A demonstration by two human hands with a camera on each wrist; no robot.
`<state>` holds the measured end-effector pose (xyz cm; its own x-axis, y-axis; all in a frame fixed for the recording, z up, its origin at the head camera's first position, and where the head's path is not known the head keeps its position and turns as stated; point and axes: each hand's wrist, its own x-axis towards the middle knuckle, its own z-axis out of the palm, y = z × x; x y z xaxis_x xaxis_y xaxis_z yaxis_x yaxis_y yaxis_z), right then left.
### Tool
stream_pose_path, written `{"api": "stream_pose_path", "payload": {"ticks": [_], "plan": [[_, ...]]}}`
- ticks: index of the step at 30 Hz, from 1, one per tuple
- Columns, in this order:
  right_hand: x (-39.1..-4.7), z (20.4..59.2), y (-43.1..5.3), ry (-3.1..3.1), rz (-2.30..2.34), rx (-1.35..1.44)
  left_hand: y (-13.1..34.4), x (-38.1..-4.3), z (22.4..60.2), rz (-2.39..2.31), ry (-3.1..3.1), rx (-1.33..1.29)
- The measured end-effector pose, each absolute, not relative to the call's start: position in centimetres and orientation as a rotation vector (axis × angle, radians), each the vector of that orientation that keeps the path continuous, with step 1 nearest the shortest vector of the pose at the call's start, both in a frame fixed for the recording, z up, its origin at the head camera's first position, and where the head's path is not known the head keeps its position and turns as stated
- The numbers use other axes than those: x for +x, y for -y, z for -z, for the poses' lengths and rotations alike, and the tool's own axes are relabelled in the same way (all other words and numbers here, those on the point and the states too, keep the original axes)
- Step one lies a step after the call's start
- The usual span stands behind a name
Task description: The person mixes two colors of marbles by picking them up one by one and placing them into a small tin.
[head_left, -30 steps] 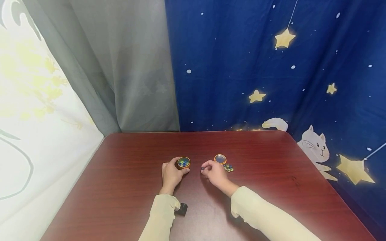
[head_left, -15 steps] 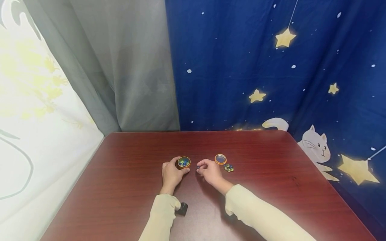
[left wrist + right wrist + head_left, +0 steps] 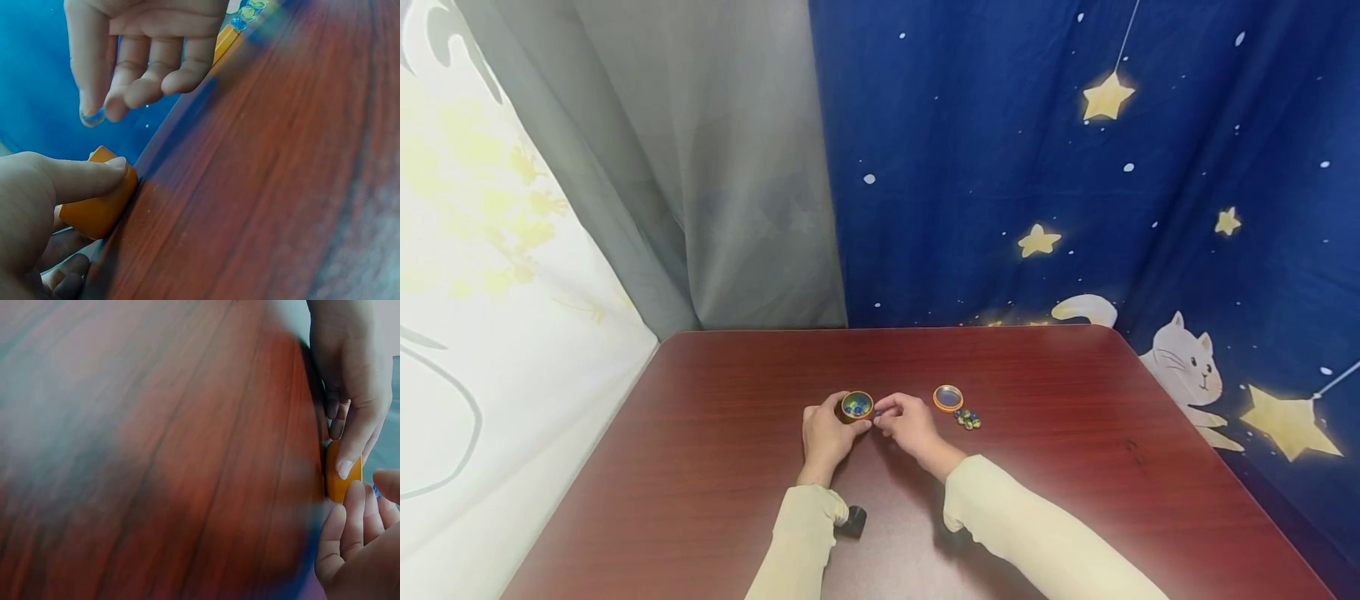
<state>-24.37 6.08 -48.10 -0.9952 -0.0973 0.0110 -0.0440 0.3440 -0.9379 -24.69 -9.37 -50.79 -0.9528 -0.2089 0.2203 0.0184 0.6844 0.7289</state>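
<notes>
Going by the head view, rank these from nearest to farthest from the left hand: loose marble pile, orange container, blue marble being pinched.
1. Orange container: in the left hand's grip.
2. Blue marble: just right of the container, pinched by the right hand.
3. Loose marble pile: farther right, on the table.

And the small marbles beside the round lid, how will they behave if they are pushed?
The marbles look round and glassy, so they would probably roll apart and feel slippery. Lying loose on the flat table, they may scatter.
</notes>
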Motion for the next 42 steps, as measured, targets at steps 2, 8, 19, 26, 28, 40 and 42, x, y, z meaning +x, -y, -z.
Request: {"api": "stream_pose_path", "payload": {"ticks": [2, 8, 19, 26, 28, 40, 42], "plan": [[-24.4, 48.1, -5.8, -2.523, 1.778, -0.132, 9.4, -24.5, 50.8, 1.128, 2.608, 0.146], [-24.2, 48.0, -5.4, -2.506, 1.814, -0.158, 9.3, -24.2, 50.8, 1.11, 2.596, 0.123], [-24.4, 48.2, -5.0, -2.385, 1.894, -0.143, 9.3, -23.8, 50.6, 1.115, 2.605, 0.132], [-24.6, 48.3, -4.8, -2.386, 1.89, -0.136, 9.3, -23.9, 50.7, 1.128, 2.605, 0.133], [-24.6, 48.3, -4.7, -2.384, 1.888, -0.117, 9.3, -23.9, 50.7, 1.126, 2.605, 0.133], [-24.7, 48.3, -4.6, -2.388, 1.866, -0.102, 9.2, -23.8, 50.7, 1.11, 2.6, 0.123], [-24.7, 48.3, -4.7, -2.384, 1.858, -0.109, 9.2, -23.8, 50.7, 1.108, 2.598, 0.121]]}}
